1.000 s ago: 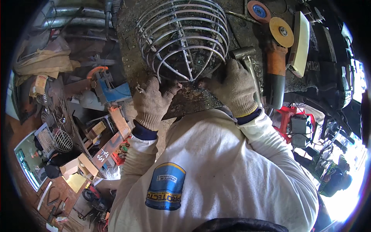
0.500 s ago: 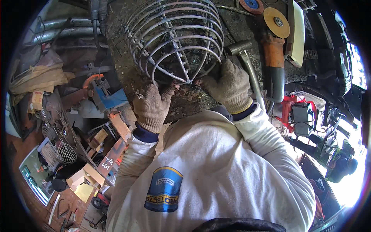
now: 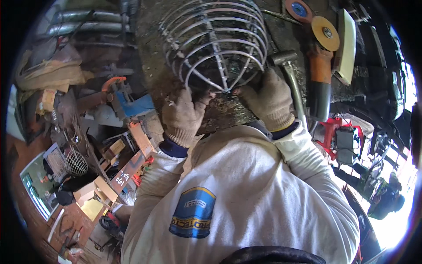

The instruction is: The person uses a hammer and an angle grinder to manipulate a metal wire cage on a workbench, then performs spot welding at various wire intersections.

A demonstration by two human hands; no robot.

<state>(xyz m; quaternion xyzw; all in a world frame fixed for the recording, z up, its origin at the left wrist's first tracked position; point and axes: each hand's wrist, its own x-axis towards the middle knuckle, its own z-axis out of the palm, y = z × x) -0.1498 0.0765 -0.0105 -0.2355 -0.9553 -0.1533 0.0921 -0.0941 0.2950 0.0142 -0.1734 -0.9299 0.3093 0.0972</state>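
Observation:
A rounded cage of welded metal rods [image 3: 216, 49] lies on the dark workbench in front of me, its ribs meeting at a point at the near end. My left hand [image 3: 182, 113], in a knitted work glove, grips the cage's near left side, with bare fingertips showing beside the point. On the other side my right hand [image 3: 273, 100], gloved the same way, is closed on the near right rods. Parts of the fingers are hidden behind the rods and gloves. Just right of my right hand lies a hammer [image 3: 295, 88] with a metal handle.
An orange and grey angle grinder [image 3: 320, 66] with a yellow disc rests right of the hammer, near a loose abrasive disc [image 3: 300, 9] and a pale long box [image 3: 346, 48]. Cluttered at lower left are a cardboard box [image 3: 94, 193] and a smaller wire cage [image 3: 77, 162]. Another person [image 3: 387, 198] is far right.
The whole view has shifted, so bench and tools appear slightly farther right. Both hands stay on the cage's near end, with no clear change in their hold.

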